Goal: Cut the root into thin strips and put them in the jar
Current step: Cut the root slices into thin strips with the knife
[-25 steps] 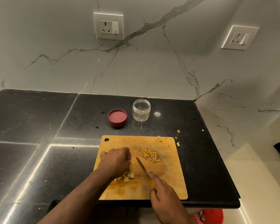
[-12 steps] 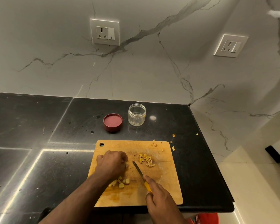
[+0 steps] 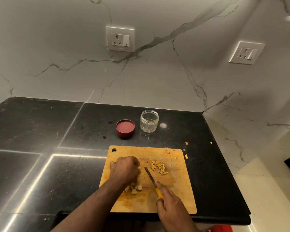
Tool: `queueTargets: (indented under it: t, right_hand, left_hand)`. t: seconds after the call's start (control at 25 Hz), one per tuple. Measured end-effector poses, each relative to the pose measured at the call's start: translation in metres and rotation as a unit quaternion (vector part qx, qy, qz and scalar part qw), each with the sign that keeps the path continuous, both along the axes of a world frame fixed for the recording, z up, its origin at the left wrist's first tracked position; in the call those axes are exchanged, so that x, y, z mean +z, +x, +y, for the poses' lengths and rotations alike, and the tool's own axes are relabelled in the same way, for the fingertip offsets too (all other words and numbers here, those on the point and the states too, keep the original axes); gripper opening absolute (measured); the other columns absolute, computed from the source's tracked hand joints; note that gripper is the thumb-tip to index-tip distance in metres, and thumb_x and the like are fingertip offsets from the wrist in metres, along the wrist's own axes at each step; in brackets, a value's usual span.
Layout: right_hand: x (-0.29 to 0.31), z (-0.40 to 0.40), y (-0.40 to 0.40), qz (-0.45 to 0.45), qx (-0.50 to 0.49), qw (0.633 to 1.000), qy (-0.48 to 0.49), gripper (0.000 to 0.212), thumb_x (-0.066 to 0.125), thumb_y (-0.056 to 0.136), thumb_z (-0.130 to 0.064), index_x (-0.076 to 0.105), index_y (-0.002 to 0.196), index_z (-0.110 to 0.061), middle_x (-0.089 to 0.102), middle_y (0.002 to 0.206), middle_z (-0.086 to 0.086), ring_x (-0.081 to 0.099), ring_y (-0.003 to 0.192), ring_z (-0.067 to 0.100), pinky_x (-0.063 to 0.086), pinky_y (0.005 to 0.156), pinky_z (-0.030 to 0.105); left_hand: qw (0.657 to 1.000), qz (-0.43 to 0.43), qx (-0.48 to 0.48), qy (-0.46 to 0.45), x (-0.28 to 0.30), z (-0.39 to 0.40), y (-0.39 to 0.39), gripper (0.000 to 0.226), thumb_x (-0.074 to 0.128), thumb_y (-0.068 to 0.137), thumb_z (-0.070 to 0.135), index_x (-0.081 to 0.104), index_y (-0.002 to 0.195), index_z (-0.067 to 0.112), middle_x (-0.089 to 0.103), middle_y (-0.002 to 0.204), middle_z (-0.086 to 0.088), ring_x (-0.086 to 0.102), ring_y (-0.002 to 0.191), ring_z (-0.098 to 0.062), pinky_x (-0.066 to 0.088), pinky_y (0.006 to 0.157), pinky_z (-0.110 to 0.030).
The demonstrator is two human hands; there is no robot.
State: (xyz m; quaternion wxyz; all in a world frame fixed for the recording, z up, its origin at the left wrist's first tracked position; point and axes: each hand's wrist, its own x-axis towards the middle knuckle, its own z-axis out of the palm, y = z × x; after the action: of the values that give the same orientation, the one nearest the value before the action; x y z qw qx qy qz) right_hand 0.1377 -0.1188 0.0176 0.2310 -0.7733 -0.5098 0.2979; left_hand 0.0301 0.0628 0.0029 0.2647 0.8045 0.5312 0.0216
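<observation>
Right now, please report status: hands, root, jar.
Left hand pinches root piece; right hand grips knife. Strips on board. Jar open, path clear.

The left hand hides most of the root piece; a red object is cropped below.

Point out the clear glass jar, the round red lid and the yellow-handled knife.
clear glass jar (image 3: pixel 149 122): head view, front wall.
round red lid (image 3: pixel 125 127): head view, pink inner face.
yellow-handled knife (image 3: pixel 149 175): head view, middle of the blade.
</observation>
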Motion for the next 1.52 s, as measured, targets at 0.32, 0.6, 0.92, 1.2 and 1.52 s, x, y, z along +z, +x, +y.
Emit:
queueTargets:
  t: [0.32, 0.6, 0.92, 1.2, 1.52]
  right_hand:
    - [0.004, 0.012, -0.011, -0.034, 0.038, 0.999, -0.015, 0.057, 0.037, 0.101, -0.026, 0.018, 0.155, -0.036, 0.039, 0.149, -0.008, 0.043, 0.129, 0.007, 0.034, 0.105, 0.019]
    - [0.005, 0.024, -0.018, -0.054, 0.047, 0.997, -0.042, 0.058, 0.034, 0.102, -0.027, 0.013, 0.155, -0.035, 0.039, 0.147, -0.004, 0.046, 0.126, 0.013, 0.039, 0.105, 0.028]
    - [0.001, 0.027, -0.018, -0.045, 0.05, 0.995, -0.075, 0.058, 0.029, 0.1, -0.026, 0.014, 0.155, -0.033, 0.038, 0.15, 0.0, 0.044, 0.131, 0.022, 0.038, 0.107, 0.033]
    - [-0.001, 0.007, -0.018, -0.061, 0.033, 0.995, -0.066, 0.058, 0.033, 0.1, -0.028, 0.016, 0.154, -0.039, 0.033, 0.155, -0.005, 0.046, 0.132, 0.02, 0.037, 0.107, 0.026]
    - [0.004, 0.015, -0.014, -0.039, 0.022, 0.999, -0.029, 0.058, 0.034, 0.099, -0.028, 0.018, 0.154, -0.037, 0.045, 0.144, -0.004, 0.051, 0.123, 0.013, 0.041, 0.1, 0.024]
  left_hand:
    - [1.0, -0.018, 0.022, -0.003, 0.001, -0.003, 0.001, 0.017, 0.064, 0.095, 0.034, 0.069, 0.11, 0.035, 0.067, 0.111, 0.017, 0.052, 0.114, -0.012, 0.035, 0.095, -0.041]
    - [1.0, -0.004, 0.021, -0.006, 0.005, -0.004, 0.004, 0.016, 0.06, 0.093, 0.035, 0.07, 0.106, 0.035, 0.067, 0.107, 0.016, 0.052, 0.112, -0.013, 0.034, 0.092, -0.043]
    - [0.998, -0.004, 0.052, -0.025, 0.008, -0.004, 0.007, 0.01, 0.06, 0.091, 0.038, 0.069, 0.095, 0.035, 0.065, 0.098, 0.017, 0.049, 0.11, -0.014, 0.032, 0.092, -0.047]
    - [0.998, -0.018, 0.052, -0.031, 0.004, -0.004, 0.005, 0.006, 0.062, 0.092, 0.036, 0.067, 0.093, 0.037, 0.064, 0.1, 0.018, 0.049, 0.11, -0.013, 0.033, 0.093, -0.047]
    - [0.997, -0.039, 0.065, -0.034, 0.001, -0.006, 0.0, 0.012, 0.064, 0.093, 0.036, 0.069, 0.103, 0.039, 0.065, 0.107, 0.021, 0.047, 0.117, -0.013, 0.033, 0.095, -0.046]
